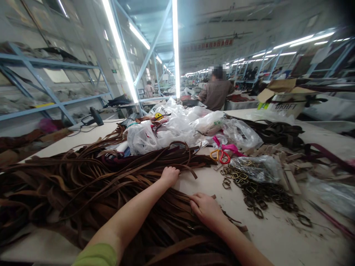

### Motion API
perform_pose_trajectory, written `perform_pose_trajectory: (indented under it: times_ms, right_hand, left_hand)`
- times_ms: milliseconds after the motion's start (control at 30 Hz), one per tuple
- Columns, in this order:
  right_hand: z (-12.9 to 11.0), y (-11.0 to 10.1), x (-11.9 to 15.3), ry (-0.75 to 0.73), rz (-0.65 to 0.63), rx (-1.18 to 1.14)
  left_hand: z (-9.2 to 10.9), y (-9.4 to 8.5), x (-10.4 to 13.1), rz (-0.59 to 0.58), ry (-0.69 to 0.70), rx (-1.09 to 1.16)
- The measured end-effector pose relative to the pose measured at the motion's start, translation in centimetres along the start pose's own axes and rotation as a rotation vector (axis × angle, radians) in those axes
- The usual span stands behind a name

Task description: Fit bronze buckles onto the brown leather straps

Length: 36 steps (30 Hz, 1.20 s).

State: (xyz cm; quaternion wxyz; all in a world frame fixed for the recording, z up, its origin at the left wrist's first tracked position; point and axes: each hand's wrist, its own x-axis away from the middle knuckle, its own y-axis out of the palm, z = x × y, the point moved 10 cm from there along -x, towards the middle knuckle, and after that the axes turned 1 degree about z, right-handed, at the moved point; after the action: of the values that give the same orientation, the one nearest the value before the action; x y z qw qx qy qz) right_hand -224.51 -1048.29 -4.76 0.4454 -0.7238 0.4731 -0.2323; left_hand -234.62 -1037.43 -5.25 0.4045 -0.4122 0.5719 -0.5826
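A large heap of brown leather straps point(91, 184) spreads over the left and middle of the pale table. My left hand point(170, 176) rests at the strap ends in the middle, fingers curled down; what is under them is hidden. To its right and nearer, my right hand point(206, 210) lies at the ends of the lower straps, fingers bent together against them. Whether it pinches one is hard to make out. Right of both hands is a pile of dark metal buckles point(266, 194).
Clear plastic bags point(177, 125) are heaped behind the straps. Scissors with red and yellow handles point(220, 156) lie beside the buckles. Farther right are beige strips point(291, 177) and a cardboard box point(285, 92). A heat gun point(95, 116) stands back left. A person point(217, 90) is beyond the table.
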Motion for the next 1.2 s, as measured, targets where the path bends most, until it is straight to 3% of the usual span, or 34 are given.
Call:
perform_pose_trajectory:
  times_ms: [100, 167, 267, 400, 467, 533, 667, 767, 900, 1000, 1067, 1200]
  right_hand:
    - [0.8, -0.1, -0.1, 0.037, 0.017, -0.058]
    - [2.4, -0.4, -0.1, 0.102, 0.054, -0.235]
    - [6.5, -2.1, 0.5, 0.241, 0.25, -0.602]
    - [12.4, -3.9, 3.2, 0.457, 0.533, -0.934]
    - [13.6, -4.3, 4.3, 0.515, 0.611, -1.032]
    - [12.8, -4.2, 4.4, 0.498, 0.584, -1.095]
    - [9.4, -3.3, 3.2, 0.373, 0.416, -1.181]
    - [10.0, -4.2, 3.6, 0.35, 0.391, -1.012]
    - [14.6, -7.6, 6.4, 0.435, 0.419, -0.194]
    - [18.3, -9.2, 8.5, 0.568, 0.382, 0.294]
    - [20.3, -9.0, 9.0, 0.62, 0.316, 0.374]
    - [22.8, -8.0, 8.7, 0.643, 0.212, 0.265]
  left_hand:
    - [4.9, 0.3, -1.3, -0.053, 0.081, 0.092]
    - [8.4, -0.3, -1.2, -0.069, 0.163, 0.14]
    - [11.8, -2.0, 0.3, -0.031, 0.276, 0.133]
    - [13.5, -3.6, 3.3, 0.081, 0.438, -0.023]
    - [13.4, -3.6, 4.1, 0.101, 0.419, 0.012]
    - [13.2, -3.2, 4.2, 0.068, 0.344, 0.189]
    - [13.9, -1.0, 3.8, -0.173, 0.265, 0.789]
    - [13.0, -0.1, 3.4, -0.223, 0.149, 0.981]
    - [10.4, 0.1, 3.5, -0.141, -0.019, 0.972]
    - [10.4, 0.2, 3.8, -0.136, -0.032, 0.978]
    - [10.7, 0.4, 3.9, -0.149, -0.023, 0.978]
    - [10.9, 1.4, 4.2, -0.241, -0.053, 1.037]
